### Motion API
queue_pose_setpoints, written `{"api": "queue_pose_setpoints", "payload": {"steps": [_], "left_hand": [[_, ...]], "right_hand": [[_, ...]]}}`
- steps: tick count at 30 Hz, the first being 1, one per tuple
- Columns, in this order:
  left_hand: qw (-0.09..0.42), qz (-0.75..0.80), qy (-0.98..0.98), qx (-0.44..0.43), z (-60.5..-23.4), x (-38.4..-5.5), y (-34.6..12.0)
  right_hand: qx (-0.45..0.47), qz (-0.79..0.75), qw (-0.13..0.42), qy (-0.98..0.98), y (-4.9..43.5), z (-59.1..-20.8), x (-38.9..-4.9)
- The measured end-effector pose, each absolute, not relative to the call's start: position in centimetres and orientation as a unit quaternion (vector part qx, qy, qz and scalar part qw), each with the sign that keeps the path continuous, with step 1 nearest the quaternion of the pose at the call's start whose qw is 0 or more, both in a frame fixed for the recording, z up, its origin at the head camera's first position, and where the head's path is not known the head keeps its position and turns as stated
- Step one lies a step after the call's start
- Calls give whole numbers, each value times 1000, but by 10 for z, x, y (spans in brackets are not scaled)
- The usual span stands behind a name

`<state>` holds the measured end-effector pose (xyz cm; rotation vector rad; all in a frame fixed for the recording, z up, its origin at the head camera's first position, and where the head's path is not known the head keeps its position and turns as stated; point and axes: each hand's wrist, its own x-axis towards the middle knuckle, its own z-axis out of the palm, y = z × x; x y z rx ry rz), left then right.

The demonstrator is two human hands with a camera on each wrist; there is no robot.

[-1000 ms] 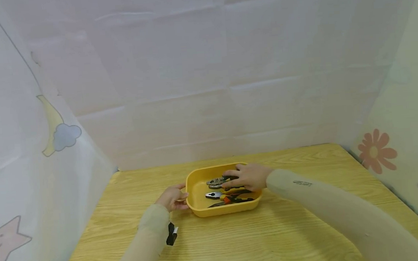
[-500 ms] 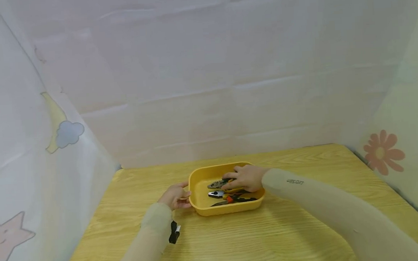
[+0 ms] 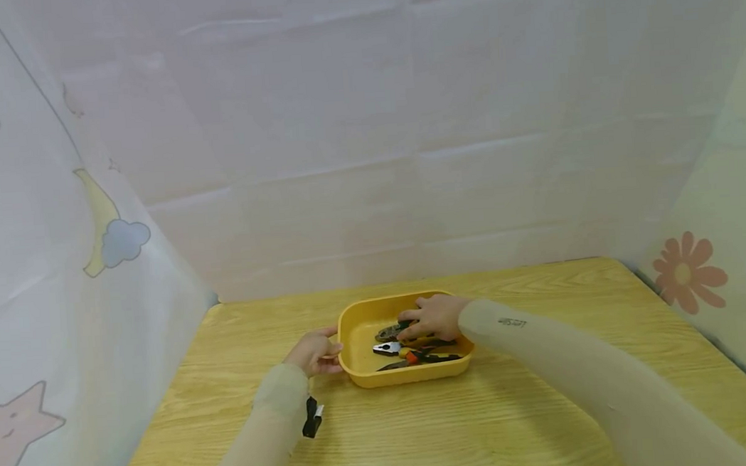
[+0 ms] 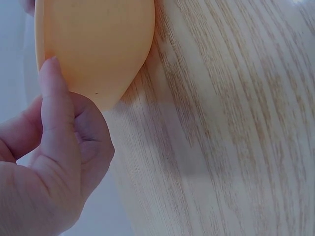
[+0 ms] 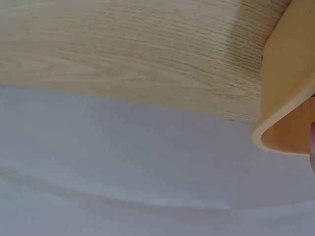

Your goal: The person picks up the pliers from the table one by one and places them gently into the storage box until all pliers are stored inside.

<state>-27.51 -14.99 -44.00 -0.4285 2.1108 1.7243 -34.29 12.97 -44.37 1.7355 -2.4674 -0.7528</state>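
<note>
A yellow plastic tray stands on the table with several pliers in it. My left hand grips its left end; in the left wrist view the thumb lies against the wall and the other fingers curl behind. My right hand reaches inside from the right and holds the rear pliers by their handles, which the fingers largely cover. In front of these lie shiny-jawed combination pliers, then a tool with a red-and-black handle. Only a sliver of finger shows in the right wrist view.
The wooden table runs back to a pale cloth wall, with printed cloth on both sides. A small black strap piece hangs by the left wrist.
The rear pliers have turned and come slightly towards the front under my right hand, which has shifted a little. My left hand keeps its hold on the tray.
</note>
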Motion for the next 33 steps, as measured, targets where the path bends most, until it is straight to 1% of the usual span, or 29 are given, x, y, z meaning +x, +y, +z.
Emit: {"api": "queue_pose_setpoints", "payload": {"steps": [6, 12, 15, 21, 28, 33], "left_hand": [[188, 612, 753, -151, -439, -274, -147], [186, 610, 755, -151, -438, -272, -147], [185, 611, 755, -151, -437, -271, -147], [185, 614, 752, -152, -438, -270, -147], [187, 618, 749, -148, -439, -270, -148], [172, 627, 745, -147, -440, -265, -148]], "right_hand": [[554, -253, 18, -793, 133, -449, -344], [527, -248, -23, -812, 136, -447, -342], [525, -233, -31, -818, 134, -446, -341], [521, -206, -11, -828, 133, -443, -335], [508, -118, 19, -853, 139, -428, -316], [491, -79, 48, -866, 147, -435, -307]]}}
